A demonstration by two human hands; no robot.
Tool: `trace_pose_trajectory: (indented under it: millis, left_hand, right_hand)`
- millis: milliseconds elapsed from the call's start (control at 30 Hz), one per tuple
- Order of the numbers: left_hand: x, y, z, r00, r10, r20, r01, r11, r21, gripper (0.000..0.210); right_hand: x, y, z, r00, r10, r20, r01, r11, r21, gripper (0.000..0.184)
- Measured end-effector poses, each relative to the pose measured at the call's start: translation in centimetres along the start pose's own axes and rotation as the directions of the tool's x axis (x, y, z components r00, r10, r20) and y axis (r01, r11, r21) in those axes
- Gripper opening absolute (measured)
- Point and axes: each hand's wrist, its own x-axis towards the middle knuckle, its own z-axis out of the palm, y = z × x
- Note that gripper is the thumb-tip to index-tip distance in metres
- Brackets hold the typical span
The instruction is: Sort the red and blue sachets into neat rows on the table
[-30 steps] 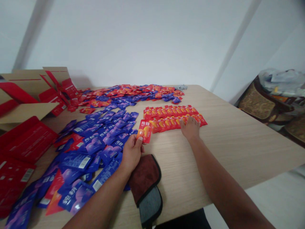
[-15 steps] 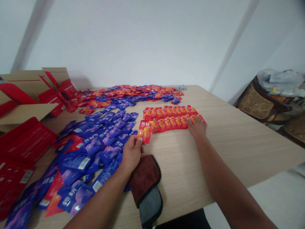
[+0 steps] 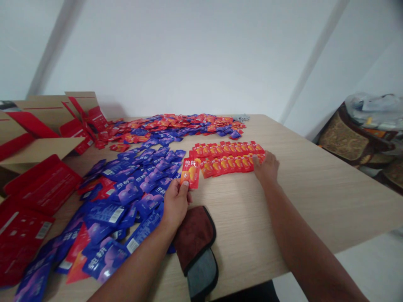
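Observation:
My left hand pinches a red sachet printed with orange fruit and white characters, thumb in front. It is held upright, left of the front row. Two overlapping rows of matching red sachets lie on the table: a back row and a front row. My right hand is at the front row's right end, thumb on the near side and fingers beyond, with red packaging between them. That end is partly hidden by the hand. Blue sachets with purple fruit are heaped left of my left hand.
A brown and grey cloth mitt lies near the table's front edge. Opened red cartons stand at the left. Mixed red and blue sachets form a long pile at the back. Patterned chairs with plastic bags stand beyond the table's right edge.
The whole view has shifted slightly. My right hand has slid a little right along the front row, and the red packaging that stuck out past its fingers is hidden. My left hand keeps its sachet.

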Motion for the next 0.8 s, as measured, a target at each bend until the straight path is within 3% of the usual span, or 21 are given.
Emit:
trace_pose_trajectory:
  millis: [67, 133, 200, 300, 367, 433, 633, 800]
  left_hand:
    - [0.0, 0.1, 0.0, 1.000, 0.003, -0.025, -0.003, 1.000, -0.021, 0.028]
    - [0.0, 0.2, -0.1, 0.998, 0.012, -0.055, -0.014, 0.999, -0.037, 0.029]
    - [0.0, 0.3, -0.2, 0.995, 0.031, -0.100, -0.037, 0.997, -0.061, 0.030]
    - [0.1, 0.5, -0.3, 0.984, 0.042, -0.173, -0.064, 0.990, -0.123, 0.031]
    - [0.1, 0.6, -0.3, 0.980, 0.037, -0.197, -0.068, 0.986, -0.154, 0.031]
    - [0.1, 0.7, -0.3, 0.979, 0.037, -0.199, -0.071, 0.984, -0.165, 0.032]
    - [0.0, 0.9, -0.1, 0.980, 0.044, -0.193, -0.074, 0.986, -0.147, 0.030]
    - [0.1, 0.6, -0.2, 0.984, 0.042, -0.174, -0.068, 0.987, -0.146, 0.032]
  right_hand:
    - [-0.5, -0.7, 0.4, 0.986, -0.165, -0.014, 0.166, 0.983, 0.077, 0.070]
    - [-1.5, -1.9, 0.8, 0.944, -0.329, 0.031, 0.318, 0.930, 0.185, 0.076]
    - [-2.8, -3.5, 1.1, 0.858, -0.503, 0.103, 0.458, 0.841, 0.290, 0.081]
    - [-4.7, -6.5, 1.4, 0.681, -0.710, 0.177, 0.622, 0.689, 0.373, 0.085]
    - [-5.6, -8.3, 1.5, 0.586, -0.781, 0.216, 0.686, 0.620, 0.381, 0.085]
    - [-6.0, -9.9, 1.5, 0.530, -0.807, 0.261, 0.723, 0.590, 0.359, 0.082]
    - [-6.3, -12.6, 1.9, 0.485, -0.783, 0.389, 0.740, 0.605, 0.294, 0.073]
    - [-6.9, -14.2, 2.5, 0.508, -0.731, 0.456, 0.712, 0.654, 0.255, 0.069]
